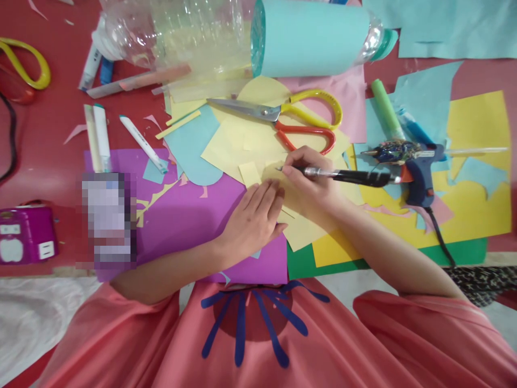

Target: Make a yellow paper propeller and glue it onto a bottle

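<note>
My right hand (313, 180) is closed around a black pen (355, 177), its tip pointing left over pale yellow paper (311, 215). Just left of it, my left hand (256, 218) lies flat with fingers stretched out, pressing on the yellow paper's edge. A small pale yellow strip (250, 175) lies above my left fingertips. Beyond both hands, scissors (264, 112) with one yellow and one red handle rest on the papers. A light blue paper piece (196, 145) is to the upper left of my left hand.
Clear bottles (194, 37) and a blue-wrapped bottle (315, 40) lie at the back. A glue gun (422, 172) is on the right. Markers (143, 143), a blurred-out phone (109, 218) and a purple box (40, 234) sit left. Purple (173, 231) and yellow sheets (480, 215) cover the front.
</note>
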Tool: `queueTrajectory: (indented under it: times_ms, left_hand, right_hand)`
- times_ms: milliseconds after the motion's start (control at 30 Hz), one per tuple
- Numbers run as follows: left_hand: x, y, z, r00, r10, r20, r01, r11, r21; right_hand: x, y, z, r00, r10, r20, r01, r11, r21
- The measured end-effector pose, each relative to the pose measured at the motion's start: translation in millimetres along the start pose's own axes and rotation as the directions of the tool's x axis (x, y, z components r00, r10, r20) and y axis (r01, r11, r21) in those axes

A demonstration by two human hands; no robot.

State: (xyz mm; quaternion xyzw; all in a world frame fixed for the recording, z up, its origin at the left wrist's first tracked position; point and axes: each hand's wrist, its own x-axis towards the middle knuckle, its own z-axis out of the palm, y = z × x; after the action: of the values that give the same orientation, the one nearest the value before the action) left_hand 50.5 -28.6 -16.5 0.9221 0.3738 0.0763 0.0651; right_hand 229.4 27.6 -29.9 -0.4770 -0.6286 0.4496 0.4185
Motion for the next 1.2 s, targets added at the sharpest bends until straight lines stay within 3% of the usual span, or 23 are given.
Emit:
queueTrajectory:
  times_ms: [267, 500, 767, 1000, 1200]
  left_hand:
    - [0.6, -0.8, 1.5, 1.0, 0.02, -0.023, -0.02, 0.999, 0.031]
    - [-0.1, -0.9, 1.2, 1.0, 0.011, -0.002, -0.011, 0.999, -0.036]
    - [-1.4, -0.4, 5.0, 1.0, 0.008, -0.004, -0.008, 0.999, -0.034]
    - [-0.4, -0.2, 2.7, 0.997, 0.042, -0.068, -0.037, 0.997, 0.07]
    - [-0.6, -1.2, 2.0, 0.998, 0.049, -0.035, -0.046, 0.996, 0.071]
  right_hand:
    - [2.3, -4.4, 3.6, 0.995, 0.081, 0.054, -0.08, 0.996, -0.033]
    - [1.9, -1.1, 8.2, 0.991, 0.134, 0.012, -0.133, 0.99, -0.052]
    - [2.9, -1.5, 9.1, 0.993, 0.115, 0.021, -0.114, 0.993, -0.036]
    - [3.2, 0.5, 8.7, 0.991, 0.13, 0.034, -0.128, 0.99, -0.057]
    - [2.4, 3.8, 9.3, 0.992, 0.12, 0.022, -0.118, 0.988, -0.104]
